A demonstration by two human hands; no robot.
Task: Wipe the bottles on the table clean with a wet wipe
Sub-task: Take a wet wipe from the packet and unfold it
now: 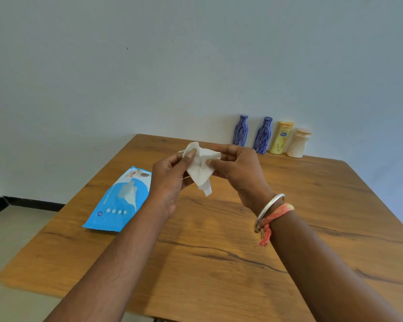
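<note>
A crumpled white wet wipe (pixel 201 169) hangs between both hands above the middle of the wooden table (pixel 219 240). My left hand (pixel 170 180) pinches its left top corner with thumb and fingers. My right hand (pixel 240 170) pinches its right side. Along the far edge by the wall stand two blue patterned bottles (pixel 240 130) (pixel 263 135), a yellow bottle (pixel 281 138) and a cream-coloured bottle (pixel 298 143), all upright and well beyond the hands.
A blue wet-wipe pack (pixel 119 201) lies flat on the table's left side, a wipe poking from its opening. A pale wall rises right behind the table. The floor shows past the left edge.
</note>
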